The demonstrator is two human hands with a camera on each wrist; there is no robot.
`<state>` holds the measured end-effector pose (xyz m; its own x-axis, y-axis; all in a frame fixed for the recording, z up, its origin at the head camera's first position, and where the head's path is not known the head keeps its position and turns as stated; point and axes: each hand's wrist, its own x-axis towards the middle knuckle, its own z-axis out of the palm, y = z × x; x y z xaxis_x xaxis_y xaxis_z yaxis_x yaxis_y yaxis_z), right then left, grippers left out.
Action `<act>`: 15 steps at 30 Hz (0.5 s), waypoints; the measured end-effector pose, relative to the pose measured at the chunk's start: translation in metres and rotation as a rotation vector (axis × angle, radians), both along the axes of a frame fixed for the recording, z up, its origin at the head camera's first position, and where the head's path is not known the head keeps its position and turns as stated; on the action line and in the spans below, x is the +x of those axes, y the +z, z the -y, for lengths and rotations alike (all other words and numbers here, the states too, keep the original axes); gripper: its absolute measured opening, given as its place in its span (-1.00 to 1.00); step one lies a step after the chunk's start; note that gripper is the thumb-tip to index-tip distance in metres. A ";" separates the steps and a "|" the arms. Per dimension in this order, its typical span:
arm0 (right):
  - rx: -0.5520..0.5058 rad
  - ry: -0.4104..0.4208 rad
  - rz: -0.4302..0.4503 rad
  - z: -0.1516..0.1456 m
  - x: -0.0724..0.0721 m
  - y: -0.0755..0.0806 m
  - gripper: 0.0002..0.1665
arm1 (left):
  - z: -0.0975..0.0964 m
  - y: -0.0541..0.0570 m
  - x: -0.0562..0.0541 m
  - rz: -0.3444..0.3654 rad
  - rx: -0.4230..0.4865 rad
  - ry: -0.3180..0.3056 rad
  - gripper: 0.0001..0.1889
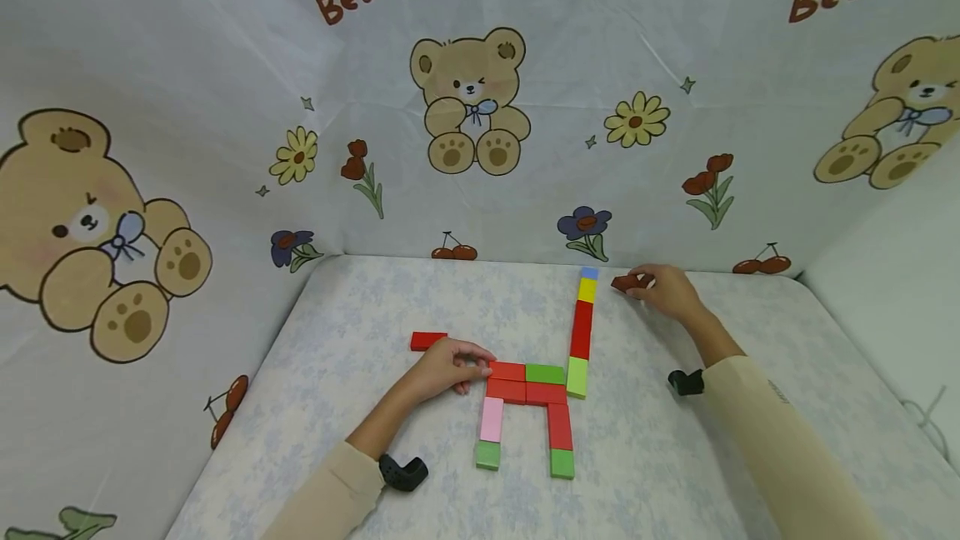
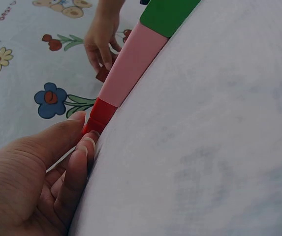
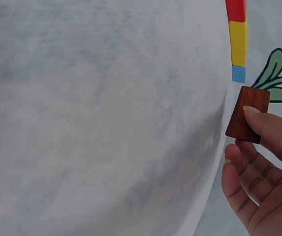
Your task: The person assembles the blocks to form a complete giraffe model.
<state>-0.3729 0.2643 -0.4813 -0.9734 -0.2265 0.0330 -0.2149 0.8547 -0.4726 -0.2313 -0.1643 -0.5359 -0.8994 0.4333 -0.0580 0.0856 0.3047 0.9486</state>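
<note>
My right hand (image 1: pixel 667 292) pinches a dark brown wooden block (image 3: pixel 239 119) between thumb and fingers, over the far right of the table. Just left of it, a column of blocks runs toward me: a blue block (image 1: pixel 589 272), a yellow block (image 1: pixel 587 290), red, then light green. At the layout's left end my left hand (image 1: pixel 447 367) pinches the edge of a red block (image 1: pixel 507 371) between thumb and fingertips. Beside that red block lies a green block (image 1: pixel 544 373), with more red blocks below. Two legs extend nearer me, one with a pink block (image 1: pixel 492 418), both ending in green.
A separate red block (image 1: pixel 427 341) lies behind my left hand, partly hidden by it. The table (image 1: pixel 360 298) has a pale patterned cover. A bear-printed cloth (image 1: pixel 480 207) hangs along its back and left side. A black band is on each wrist.
</note>
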 end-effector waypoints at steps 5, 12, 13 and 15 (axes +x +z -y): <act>0.013 -0.005 0.003 0.006 -0.011 -0.005 -0.52 | -0.001 0.001 -0.001 -0.013 -0.013 -0.013 -0.76; -0.006 -0.012 0.046 0.018 -0.022 -0.013 -0.52 | 0.000 0.001 0.000 -0.010 -0.025 -0.001 -0.77; -0.010 -0.014 0.045 0.019 -0.023 -0.014 -0.51 | 0.000 0.001 0.000 -0.007 -0.022 0.001 -0.77; -0.021 -0.014 0.040 0.020 -0.024 -0.015 -0.48 | 0.000 0.002 0.000 -0.002 -0.017 0.001 -0.77</act>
